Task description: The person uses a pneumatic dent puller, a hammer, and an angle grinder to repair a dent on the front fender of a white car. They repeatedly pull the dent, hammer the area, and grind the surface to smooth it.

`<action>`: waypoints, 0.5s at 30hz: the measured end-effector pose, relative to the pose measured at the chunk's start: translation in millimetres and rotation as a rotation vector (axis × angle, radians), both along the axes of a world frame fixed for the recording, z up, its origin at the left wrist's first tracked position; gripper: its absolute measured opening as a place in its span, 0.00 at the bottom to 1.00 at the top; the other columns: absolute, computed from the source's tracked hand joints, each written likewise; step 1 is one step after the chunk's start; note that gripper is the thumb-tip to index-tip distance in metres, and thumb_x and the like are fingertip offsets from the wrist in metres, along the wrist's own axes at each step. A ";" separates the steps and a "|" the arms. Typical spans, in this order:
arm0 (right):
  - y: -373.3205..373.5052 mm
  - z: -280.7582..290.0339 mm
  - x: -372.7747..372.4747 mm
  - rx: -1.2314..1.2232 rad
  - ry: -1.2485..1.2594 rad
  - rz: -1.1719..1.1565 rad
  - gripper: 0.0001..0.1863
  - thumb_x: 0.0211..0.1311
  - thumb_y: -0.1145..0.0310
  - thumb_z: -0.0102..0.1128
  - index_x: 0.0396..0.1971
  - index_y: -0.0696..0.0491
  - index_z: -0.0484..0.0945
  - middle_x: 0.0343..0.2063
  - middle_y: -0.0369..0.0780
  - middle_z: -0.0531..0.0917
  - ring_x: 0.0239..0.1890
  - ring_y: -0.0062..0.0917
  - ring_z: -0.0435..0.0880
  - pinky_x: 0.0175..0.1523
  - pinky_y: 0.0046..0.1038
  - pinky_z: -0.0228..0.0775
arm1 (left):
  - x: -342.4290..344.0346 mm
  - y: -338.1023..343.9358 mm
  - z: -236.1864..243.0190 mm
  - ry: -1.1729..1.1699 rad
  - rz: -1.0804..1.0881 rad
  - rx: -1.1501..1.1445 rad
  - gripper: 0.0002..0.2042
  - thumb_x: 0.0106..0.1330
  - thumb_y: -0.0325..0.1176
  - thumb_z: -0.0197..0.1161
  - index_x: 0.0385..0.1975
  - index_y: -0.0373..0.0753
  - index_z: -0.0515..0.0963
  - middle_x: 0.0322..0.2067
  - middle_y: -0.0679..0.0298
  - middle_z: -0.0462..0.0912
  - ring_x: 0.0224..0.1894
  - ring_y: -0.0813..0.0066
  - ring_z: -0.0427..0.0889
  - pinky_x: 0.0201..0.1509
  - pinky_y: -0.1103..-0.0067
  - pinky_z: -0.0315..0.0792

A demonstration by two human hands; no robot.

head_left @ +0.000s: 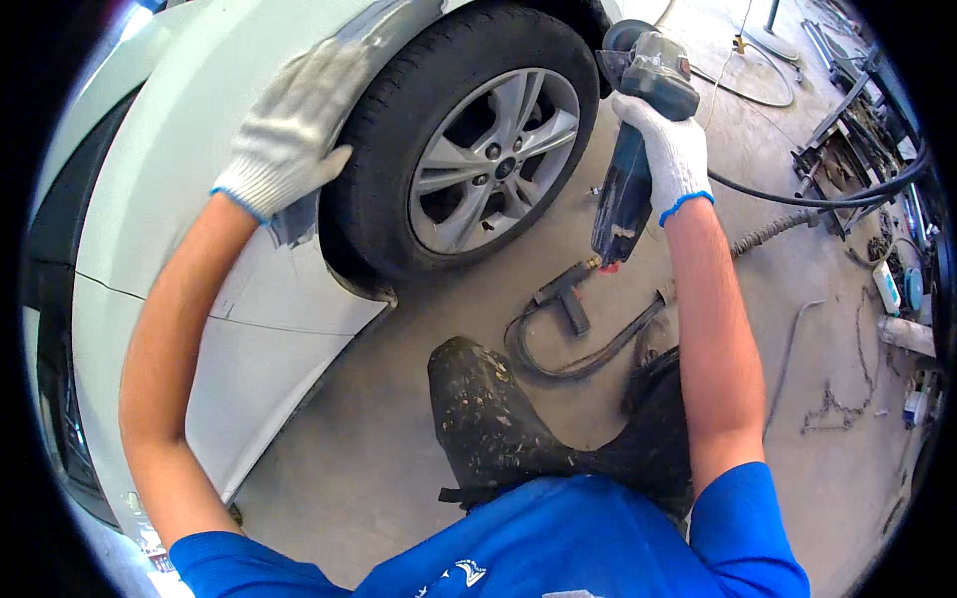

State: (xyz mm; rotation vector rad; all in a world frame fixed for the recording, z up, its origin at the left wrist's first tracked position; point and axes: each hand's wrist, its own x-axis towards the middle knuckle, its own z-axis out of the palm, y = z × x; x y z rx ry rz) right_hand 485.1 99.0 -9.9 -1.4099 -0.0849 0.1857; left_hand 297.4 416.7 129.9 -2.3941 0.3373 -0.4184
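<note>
My left hand, in a white knit glove with a blue cuff, lies flat with its fingers stretched over the white car fender, beside the wheel arch. Grey sanded patches show on the fender around it. Close to its thumb is the black tire on a silver spoked wheel. My right hand, gloved the same way, wraps round a dark angle grinder to the right of the wheel. The grinder's head and disc point away from me, apart from the fender.
A spray-gun-like tool with a looped dark hose lies on the floor before my knees. Black cables run off to the right. Metal parts and tools clutter the right side, with a chain on the floor.
</note>
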 end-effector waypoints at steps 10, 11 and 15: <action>-6.5 9.9 0.2 0.197 0.053 -0.024 0.22 0.52 0.62 0.77 0.45 0.55 0.83 0.33 0.38 0.84 0.33 0.25 0.84 0.40 0.29 0.78 | 95.1 -43.4 -16.7 -0.082 -0.042 0.125 0.50 0.50 0.38 0.74 0.76 0.43 0.56 0.76 0.60 0.56 0.78 0.61 0.55 0.82 0.68 0.52; -6.8 8.0 3.0 0.179 0.042 -0.034 0.21 0.52 0.62 0.77 0.45 0.54 0.83 0.33 0.38 0.84 0.33 0.25 0.84 0.40 0.29 0.78 | 90.4 -41.4 -14.9 -0.084 -0.040 0.111 0.50 0.50 0.38 0.74 0.76 0.43 0.56 0.76 0.60 0.56 0.78 0.62 0.55 0.82 0.68 0.52; -6.4 0.9 8.4 0.147 0.011 -0.047 0.22 0.50 0.61 0.79 0.44 0.55 0.85 0.33 0.38 0.84 0.33 0.25 0.84 0.41 0.31 0.78 | 63.3 -25.7 -16.3 -0.090 -0.013 0.078 0.49 0.51 0.39 0.73 0.76 0.43 0.55 0.76 0.60 0.56 0.78 0.62 0.55 0.82 0.68 0.51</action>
